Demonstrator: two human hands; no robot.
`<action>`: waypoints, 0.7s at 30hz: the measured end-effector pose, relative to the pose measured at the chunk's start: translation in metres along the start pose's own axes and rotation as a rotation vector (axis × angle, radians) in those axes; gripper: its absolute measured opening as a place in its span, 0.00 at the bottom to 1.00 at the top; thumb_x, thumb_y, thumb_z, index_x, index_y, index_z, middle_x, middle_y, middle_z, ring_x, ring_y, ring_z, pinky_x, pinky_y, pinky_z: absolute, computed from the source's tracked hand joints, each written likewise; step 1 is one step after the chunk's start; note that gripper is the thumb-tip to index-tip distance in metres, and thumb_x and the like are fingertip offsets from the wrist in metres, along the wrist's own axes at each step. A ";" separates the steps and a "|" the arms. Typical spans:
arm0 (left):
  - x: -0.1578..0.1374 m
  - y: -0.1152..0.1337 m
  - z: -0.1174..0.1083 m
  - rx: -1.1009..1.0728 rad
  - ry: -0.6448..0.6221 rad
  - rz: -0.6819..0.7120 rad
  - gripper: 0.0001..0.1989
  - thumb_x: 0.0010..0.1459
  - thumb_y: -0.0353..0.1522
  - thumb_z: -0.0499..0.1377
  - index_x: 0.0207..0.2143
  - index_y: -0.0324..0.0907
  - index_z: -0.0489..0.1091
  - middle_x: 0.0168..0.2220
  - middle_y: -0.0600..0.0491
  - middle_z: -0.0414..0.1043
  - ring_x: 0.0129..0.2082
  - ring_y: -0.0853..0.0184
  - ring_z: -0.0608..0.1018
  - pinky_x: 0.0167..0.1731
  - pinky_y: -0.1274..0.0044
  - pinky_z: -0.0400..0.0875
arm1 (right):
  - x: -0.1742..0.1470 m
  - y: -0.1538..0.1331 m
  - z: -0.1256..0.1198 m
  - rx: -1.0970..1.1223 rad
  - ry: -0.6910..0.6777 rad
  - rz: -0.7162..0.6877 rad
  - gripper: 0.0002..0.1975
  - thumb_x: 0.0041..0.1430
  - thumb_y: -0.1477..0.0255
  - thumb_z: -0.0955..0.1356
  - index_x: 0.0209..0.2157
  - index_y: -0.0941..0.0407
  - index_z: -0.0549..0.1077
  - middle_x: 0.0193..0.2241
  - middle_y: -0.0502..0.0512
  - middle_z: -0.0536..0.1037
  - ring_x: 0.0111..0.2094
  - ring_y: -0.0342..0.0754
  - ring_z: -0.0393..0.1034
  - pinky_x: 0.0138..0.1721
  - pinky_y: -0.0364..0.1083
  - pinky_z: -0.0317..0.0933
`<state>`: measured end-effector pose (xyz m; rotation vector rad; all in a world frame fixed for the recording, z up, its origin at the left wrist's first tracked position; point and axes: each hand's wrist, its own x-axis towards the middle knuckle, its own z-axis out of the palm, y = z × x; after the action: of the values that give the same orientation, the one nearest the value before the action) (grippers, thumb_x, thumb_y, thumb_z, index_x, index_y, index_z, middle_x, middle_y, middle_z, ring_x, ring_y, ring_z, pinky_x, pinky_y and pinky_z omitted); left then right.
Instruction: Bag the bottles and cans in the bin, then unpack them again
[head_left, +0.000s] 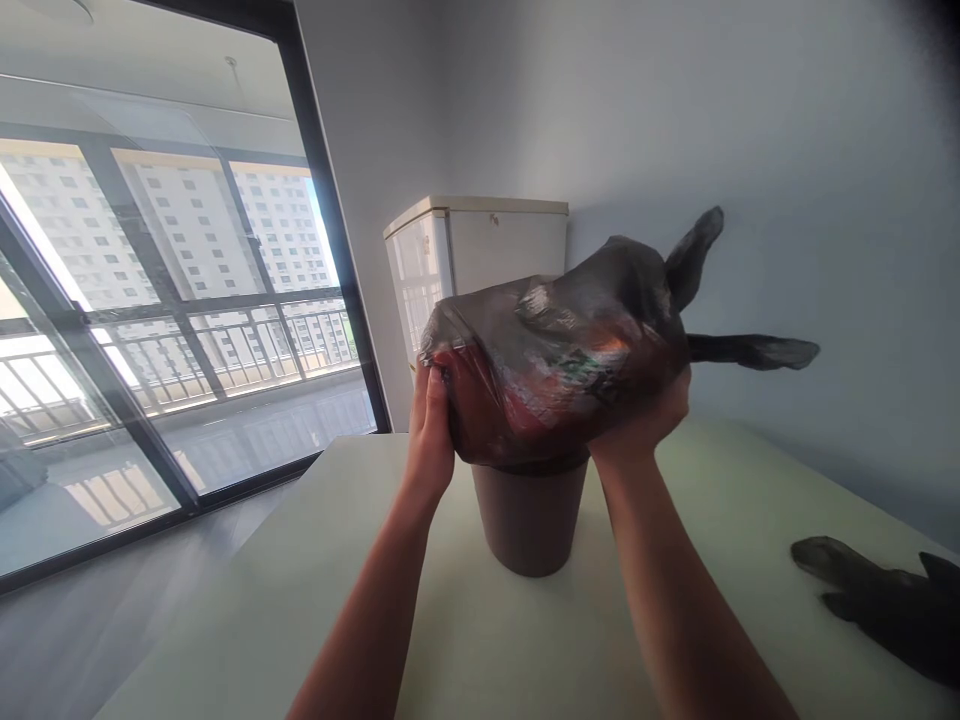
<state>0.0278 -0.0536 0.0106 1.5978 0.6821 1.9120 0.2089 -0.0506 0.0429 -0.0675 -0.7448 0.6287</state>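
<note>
A filled black plastic bag (555,370) is held up between my two hands, above a dark trash bin (531,515). Red, green and white packaging shows through its thin film. My left hand (433,430) grips the bag's left end, thumb on top. At the lower right, my right hand (645,425) supports the bag from below, its fingers mostly hidden behind it. Two twisted bag ends stick out to the right. The bin stands upright on the pale green table, its rim hidden by the bag.
Another black plastic bag (892,600) lies on the right of the table (300,600). Behind the table stand a cream refrigerator (502,240) and a grey wall. A glass sliding door (187,250) is on the left.
</note>
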 end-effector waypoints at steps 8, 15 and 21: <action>0.000 0.003 0.000 0.020 -0.001 0.016 0.27 0.72 0.51 0.47 0.66 0.54 0.66 0.69 0.55 0.63 0.72 0.59 0.59 0.73 0.65 0.51 | 0.001 0.002 -0.001 0.042 -0.019 -0.104 0.06 0.61 0.73 0.66 0.29 0.52 0.70 0.24 0.43 0.69 0.32 0.43 0.74 0.44 0.46 0.73; 0.000 0.003 0.000 0.019 -0.002 0.008 0.27 0.72 0.52 0.47 0.66 0.55 0.66 0.69 0.56 0.63 0.73 0.59 0.59 0.73 0.64 0.51 | 0.002 0.005 -0.003 0.013 -0.008 -0.074 0.04 0.62 0.72 0.66 0.32 0.52 0.70 0.26 0.44 0.71 0.34 0.45 0.74 0.45 0.50 0.72; 0.001 0.004 0.000 0.036 -0.015 0.025 0.28 0.72 0.52 0.46 0.66 0.54 0.65 0.70 0.55 0.62 0.73 0.58 0.59 0.73 0.65 0.51 | 0.003 0.002 -0.001 0.083 -0.029 -0.085 0.06 0.55 0.70 0.71 0.28 0.54 0.69 0.25 0.44 0.68 0.33 0.44 0.71 0.43 0.46 0.70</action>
<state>0.0270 -0.0562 0.0139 1.6485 0.6967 1.9133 0.2099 -0.0469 0.0436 0.0493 -0.7453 0.5798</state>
